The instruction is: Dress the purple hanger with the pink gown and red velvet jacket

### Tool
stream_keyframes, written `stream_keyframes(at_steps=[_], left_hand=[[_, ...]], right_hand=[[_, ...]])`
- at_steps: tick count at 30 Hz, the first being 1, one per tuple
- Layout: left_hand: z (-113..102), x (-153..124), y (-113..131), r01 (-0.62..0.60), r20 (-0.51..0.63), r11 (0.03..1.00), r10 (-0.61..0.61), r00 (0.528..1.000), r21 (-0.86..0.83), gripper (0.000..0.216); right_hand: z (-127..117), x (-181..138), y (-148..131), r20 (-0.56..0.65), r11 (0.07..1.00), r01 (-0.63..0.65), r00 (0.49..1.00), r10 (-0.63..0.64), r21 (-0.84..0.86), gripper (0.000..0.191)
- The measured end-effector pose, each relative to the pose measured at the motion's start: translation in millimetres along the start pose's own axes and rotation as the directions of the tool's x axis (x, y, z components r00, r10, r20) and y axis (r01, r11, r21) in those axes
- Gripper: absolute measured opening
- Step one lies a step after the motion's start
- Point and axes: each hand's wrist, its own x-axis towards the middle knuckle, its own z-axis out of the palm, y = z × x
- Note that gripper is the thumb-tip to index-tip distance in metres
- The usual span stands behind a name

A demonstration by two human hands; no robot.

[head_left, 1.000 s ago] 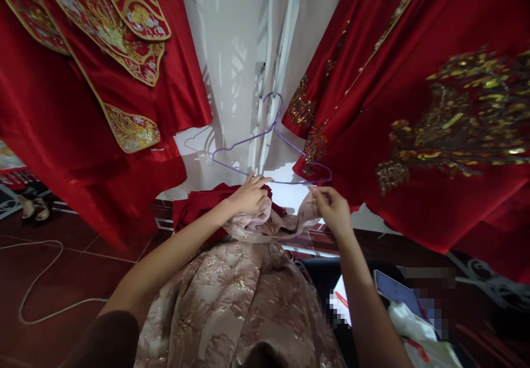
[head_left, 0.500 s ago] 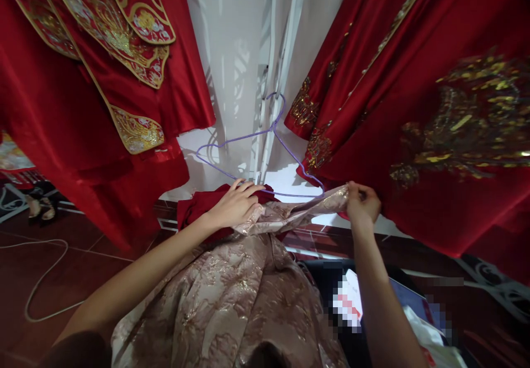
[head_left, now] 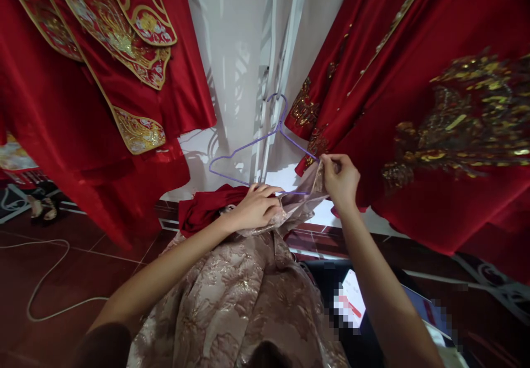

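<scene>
A pinkish-beige brocade dress (head_left: 232, 285) with a shiny floral weave hangs down in front of me. My right hand (head_left: 342, 180) pinches the upper edge of the dress, lifted over the right shoulder of a purple wire hanger (head_left: 252, 142). My left hand (head_left: 259, 208) is closed over the dress's top edge and the hanger's lower bar, thumb underneath. The hanger's right end is hidden inside the fabric, while its left end shows bare. Dark red cloth (head_left: 202, 205) is bunched beside my left hand, behind the dress.
Red embroidered garments (head_left: 165, 103) hang at the left, and more red garments with gold sequins (head_left: 434, 191) at the right. A white metal rack post (head_left: 285, 42) stands behind the hanger. A pale cable (head_left: 45, 268) crosses the tiled floor. A lit phone-like screen (head_left: 350, 296) lies low right.
My right hand has moved left and up, bringing the dress edge over the hanger's right end. My left hand has shifted slightly right, and the hanger has moved a little right.
</scene>
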Motion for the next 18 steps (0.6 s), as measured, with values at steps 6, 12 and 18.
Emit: stream_keyframes(at_steps=[6, 12, 18], left_hand=[[1, 1, -4, 0.047, -0.092, 0.997, -0.053, 0.994, -0.065, 0.025], [-21, -35, -78, 0.434, -0.309, 0.887, -0.461, 0.832, -0.156, 0.026], [-36, -81, -148, 0.741, -0.350, 0.662, -0.725, 0.594, -0.113, 0.030]], right_hand=[[11, -5, -3, 0.108, 0.999, 0.030, 0.994, -0.027, -0.025, 0.035], [-2, 6, -4, 0.063, 0.996, 0.084, 0.994, -0.084, 0.000, 0.035], [-8, 17, -2, 0.111, 0.994, 0.073, 0.990, -0.082, 0.087, 0.033]])
